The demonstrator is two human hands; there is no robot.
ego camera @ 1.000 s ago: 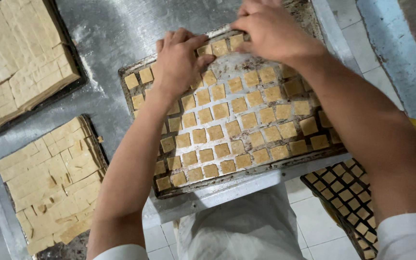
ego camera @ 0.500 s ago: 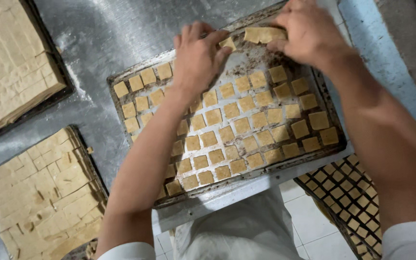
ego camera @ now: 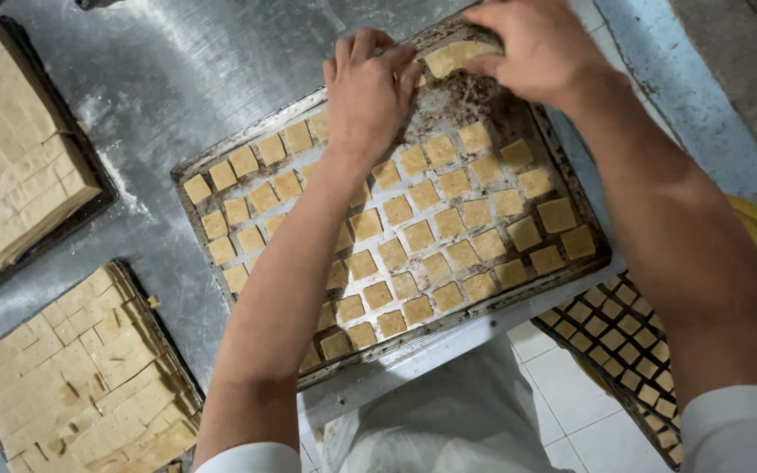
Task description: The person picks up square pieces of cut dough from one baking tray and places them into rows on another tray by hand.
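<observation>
The left hand (ego camera: 368,88) has moved from the tray's middle rows to its far edge. The right hand (ego camera: 536,48) now holds a dough strip (ego camera: 453,58) there, lifted since 1 second ago.

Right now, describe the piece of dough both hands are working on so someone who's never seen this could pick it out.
Start at the worn metal baking tray in the middle of the steel table, filled with rows of small dough squares. At its far edge, the left hand and right hand meet over one dough strip. Unlike the separate squares, it is a longer, uncut piece.
</observation>
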